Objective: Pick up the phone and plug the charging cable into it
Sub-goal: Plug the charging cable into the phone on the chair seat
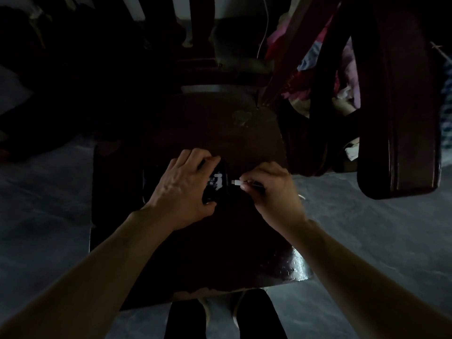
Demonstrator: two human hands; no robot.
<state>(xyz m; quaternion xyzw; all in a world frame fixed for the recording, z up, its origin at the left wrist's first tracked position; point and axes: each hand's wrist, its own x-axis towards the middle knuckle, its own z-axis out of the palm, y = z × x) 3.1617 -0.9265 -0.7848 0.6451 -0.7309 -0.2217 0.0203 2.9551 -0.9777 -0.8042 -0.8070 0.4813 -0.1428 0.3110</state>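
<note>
A black phone (216,184) lies across the dark wooden stool (220,128), its glossy screen catching a pale reflection. My left hand (182,189) covers most of it, fingers wrapped over its far and near edges. My right hand (271,189) pinches the white charging cable plug (236,182) between thumb and fingers. The plug's tip points left at the phone's right end, a small gap from it. The cable trails off under my right hand and shows again as a white bit (302,197) beyond it.
The scene is very dim. A dark red wooden chair (401,118) stands at the right with clothes (325,69) heaped behind it. A thin white wire (265,28) hangs at the back. Grey floor surrounds the stool; my legs (222,316) show below.
</note>
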